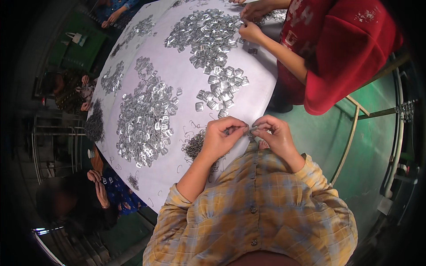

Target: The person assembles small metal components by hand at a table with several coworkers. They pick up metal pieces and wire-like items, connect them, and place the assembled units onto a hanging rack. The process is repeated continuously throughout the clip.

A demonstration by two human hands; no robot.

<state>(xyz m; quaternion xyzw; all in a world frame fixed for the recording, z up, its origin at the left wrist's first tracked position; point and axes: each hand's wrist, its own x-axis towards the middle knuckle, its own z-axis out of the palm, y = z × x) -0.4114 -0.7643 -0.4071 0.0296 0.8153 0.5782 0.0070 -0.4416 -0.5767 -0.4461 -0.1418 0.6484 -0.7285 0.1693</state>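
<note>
At the table's near corner, my left hand (225,135) and my right hand (276,135) meet with their fingertips almost touching. Both pinch a small metal piece (251,129), mostly covered by the fingers, so its exact kind does not show. Just beside my left wrist lies a pile of thin wire hooks (194,145), some scattered loose on the white table (186,106). Beyond my left hand, flat silver slotted metal plates (222,86) spread away into a larger heap.
Another big heap of silver plates (146,119) lies left of centre, with a dark hook pile (94,124) at the left edge. A person in a red top (337,53) works close on the right. Others sit along the left side. A wooden frame (350,133) stands at right.
</note>
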